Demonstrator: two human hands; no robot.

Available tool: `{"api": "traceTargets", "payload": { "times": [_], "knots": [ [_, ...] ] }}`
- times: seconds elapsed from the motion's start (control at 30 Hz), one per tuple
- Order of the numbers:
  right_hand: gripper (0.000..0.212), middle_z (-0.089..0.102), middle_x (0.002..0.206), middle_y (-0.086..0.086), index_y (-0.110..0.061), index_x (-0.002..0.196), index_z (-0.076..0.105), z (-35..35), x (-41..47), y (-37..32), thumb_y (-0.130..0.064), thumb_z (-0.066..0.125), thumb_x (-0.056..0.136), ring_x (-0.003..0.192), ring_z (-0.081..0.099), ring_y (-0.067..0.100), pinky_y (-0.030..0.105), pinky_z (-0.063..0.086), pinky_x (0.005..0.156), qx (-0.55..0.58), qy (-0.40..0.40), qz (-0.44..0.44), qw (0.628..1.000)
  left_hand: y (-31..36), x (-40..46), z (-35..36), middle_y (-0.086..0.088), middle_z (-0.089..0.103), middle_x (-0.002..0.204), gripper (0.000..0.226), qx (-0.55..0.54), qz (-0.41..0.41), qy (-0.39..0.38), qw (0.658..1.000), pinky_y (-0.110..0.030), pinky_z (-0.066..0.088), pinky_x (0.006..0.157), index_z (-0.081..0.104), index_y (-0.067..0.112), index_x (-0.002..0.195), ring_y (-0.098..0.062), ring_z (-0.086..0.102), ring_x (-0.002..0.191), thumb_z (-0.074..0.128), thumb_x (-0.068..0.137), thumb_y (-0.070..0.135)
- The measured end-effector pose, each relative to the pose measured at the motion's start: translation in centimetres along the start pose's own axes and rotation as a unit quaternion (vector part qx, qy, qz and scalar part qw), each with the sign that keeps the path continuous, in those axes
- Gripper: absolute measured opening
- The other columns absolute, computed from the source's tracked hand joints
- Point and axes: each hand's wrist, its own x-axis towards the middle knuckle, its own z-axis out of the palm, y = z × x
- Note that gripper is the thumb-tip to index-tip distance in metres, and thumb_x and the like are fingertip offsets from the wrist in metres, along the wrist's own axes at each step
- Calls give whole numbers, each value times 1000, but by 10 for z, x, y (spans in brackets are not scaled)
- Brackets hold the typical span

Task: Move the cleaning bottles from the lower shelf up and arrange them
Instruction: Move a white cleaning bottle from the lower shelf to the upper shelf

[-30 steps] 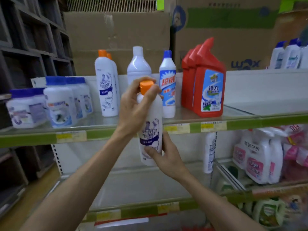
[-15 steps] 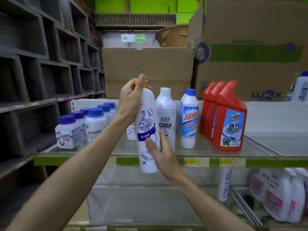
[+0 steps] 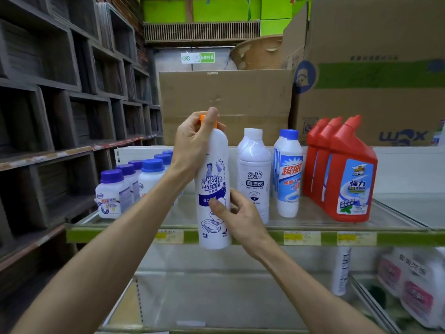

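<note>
Two hands are on the one Mr Muscle bottle (image 3: 213, 189), and you hold it upright in the air at the front lip of the upper shelf (image 3: 115, 235), its base hanging just below the shelf's green edge strip. Judge it as a rigid plastic bottle, probably full and so fairly heavy for its width, with a smooth glossy skin that could slide in a loose grip. The narrow shoulder under the orange cap (image 3: 203, 118) and the straight mid-body are your best places to hold.

Your left hand (image 3: 192, 148) is wrapped round the neck and shoulder, thumb up against the cap, fingers curled firmly. Your right hand (image 3: 237, 216) steadies the lower label, thumb pressed on the front and fingers curving round the right side and back; how tightly those hidden fingers close you cannot tell.

Just to the right on the shelf stand white toilet-cleaner bottles (image 3: 254, 179), blue-capped bottles (image 3: 289, 174) and red angled-neck bottles (image 3: 346, 172); blue-lidded jars (image 3: 113, 192) sit to the left. Set it down squarely, since a tall narrow bottle tips easily.
</note>
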Motion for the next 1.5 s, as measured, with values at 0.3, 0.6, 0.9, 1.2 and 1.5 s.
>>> {"api": "traceTargets", "payload": {
  "times": [0.3, 0.6, 0.9, 1.2, 1.5],
  "knots": [
    [52, 76, 115, -1, -18, 121, 64, 19, 48, 2, -47, 74, 80, 105, 72, 18, 38, 60, 90, -54, 46, -13, 997, -31, -23, -59, -1, 70, 118, 22, -40, 50, 1, 998, -36, 59, 90, 61, 12, 124, -24, 69, 107, 51, 105, 17],
    [25, 75, 109, 4, -13, 117, 64, 22, 111, 40, -20, 71, 95, 97, 72, 20, 41, 59, 88, -86, 108, 24, 990, -62, -90, -98, -2, 67, 81, 26, -88, -21, -2, 996, -31, 58, 61, 66, 5, 103, -21, 68, 66, 52, 93, 26],
    [25, 73, 106, 0, -18, 118, 61, 24, 134, 72, -21, 71, 95, 99, 71, 21, 49, 56, 96, -130, 111, 46, 984, -74, -93, -108, -6, 65, 79, 23, -84, -33, -11, 996, -33, 57, 57, 69, 11, 98, -25, 66, 64, 53, 94, 27],
    [23, 69, 96, -19, -23, 116, 60, 23, 129, 73, -23, 71, 95, 82, 65, -11, 21, 53, 76, -138, 111, 45, 983, -81, -93, -98, -7, 65, 78, 22, -94, -37, -16, 995, -34, 57, 56, 71, 14, 98, -26, 67, 63, 55, 93, 28],
    [51, 54, 135, 13, -10, 138, 47, 25, 118, 38, -25, 68, 94, 124, 54, 27, 25, 36, 95, -314, 136, 26, 939, -84, -116, -80, -2, 62, 76, 20, -97, -45, -36, 994, -33, 54, 57, 71, 18, 95, -28, 64, 60, 57, 94, 32]
  ]
}}
